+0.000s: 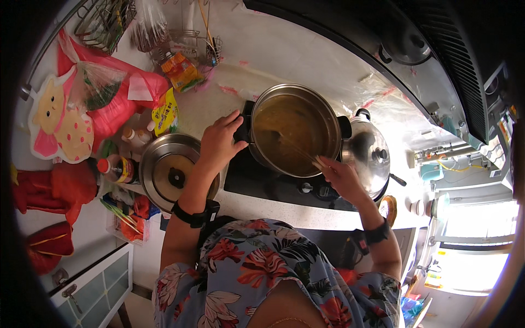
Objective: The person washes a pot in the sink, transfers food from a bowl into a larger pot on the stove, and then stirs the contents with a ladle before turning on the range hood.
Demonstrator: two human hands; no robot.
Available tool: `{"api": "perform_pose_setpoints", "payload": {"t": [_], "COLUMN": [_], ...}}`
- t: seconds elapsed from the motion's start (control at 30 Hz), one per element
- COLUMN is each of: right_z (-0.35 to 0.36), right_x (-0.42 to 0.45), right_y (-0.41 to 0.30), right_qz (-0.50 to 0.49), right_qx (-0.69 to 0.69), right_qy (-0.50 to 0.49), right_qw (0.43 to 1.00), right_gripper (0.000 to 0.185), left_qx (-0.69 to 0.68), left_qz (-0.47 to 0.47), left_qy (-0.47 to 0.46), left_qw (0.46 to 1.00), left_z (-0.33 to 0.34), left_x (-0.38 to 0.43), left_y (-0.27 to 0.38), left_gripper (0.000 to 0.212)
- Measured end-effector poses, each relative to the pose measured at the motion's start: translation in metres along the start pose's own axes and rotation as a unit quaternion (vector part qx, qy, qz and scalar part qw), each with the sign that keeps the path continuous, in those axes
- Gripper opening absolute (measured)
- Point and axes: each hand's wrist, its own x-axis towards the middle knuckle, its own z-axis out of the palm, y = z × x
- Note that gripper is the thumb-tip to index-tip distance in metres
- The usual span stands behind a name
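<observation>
A deep stainless-steel pot (262, 158) stands on the black gas stove (262, 185), holding cloudy yellow-brown liquid (295, 119). My left hand (219, 141) grips the pot's left black handle (243, 129), fingers on its far side and thumb on the near side. In my right hand (338, 174) is a pair of wooden chopsticks (302, 153), slanting over the near right rim. Their tips dip into the liquid, so the ends are hidden. The right pot handle (345, 126) is untouched. Left of the stove, beside my left forearm, a steel lid (158, 158) lies with its underside up.
A lidded steel pan (366, 143) with a handle stands close right of the pot. A dark range hood (393, 49) hangs above. A soy sauce bottle (119, 169) and a yellow seasoning packet (165, 114) crowd the left counter. Red plastic bags (123, 110) hang on the left wall.
</observation>
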Motion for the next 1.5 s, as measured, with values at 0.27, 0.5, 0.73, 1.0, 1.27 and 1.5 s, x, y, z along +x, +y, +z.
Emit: {"api": "perform_pose_setpoints", "payload": {"t": [0.27,0.5,0.73,1.0,1.27,1.5], "right_z": [0.011,0.044,0.058,0.020,0.041,-0.007], "right_x": [-0.005,0.011,0.019,-0.009,0.017,-0.012], "right_y": [-0.005,-0.012,-0.038,-0.020,-0.034,-0.013], "right_qz": [0.276,0.218,0.203,0.252,0.208,0.212], "right_qx": [0.643,0.839,0.554,0.573,0.593,0.440], "right_qy": [0.022,0.050,-0.017,0.001,0.013,-0.125], "right_qw": [0.714,0.497,0.807,0.780,0.778,0.864], "right_gripper": [0.008,0.008,0.028,0.033,0.029,0.052], "left_qx": [-0.003,-0.012,-0.009,-0.017,-0.009,-0.009], "left_qz": [0.027,0.027,0.020,0.015,0.008,0.004], "left_qy": [0.037,0.032,0.021,0.027,0.012,0.018], "left_qw": [0.999,0.999,1.000,0.999,1.000,1.000], "left_z": [0.005,0.004,0.006,0.006,0.009,0.008], "left_x": [-0.002,-0.003,-0.003,-0.005,-0.003,-0.006], "left_y": [-0.005,-0.005,-0.006,-0.005,-0.004,-0.007], "left_gripper": [0.058,0.059,0.060,0.059,0.059,0.060]}}
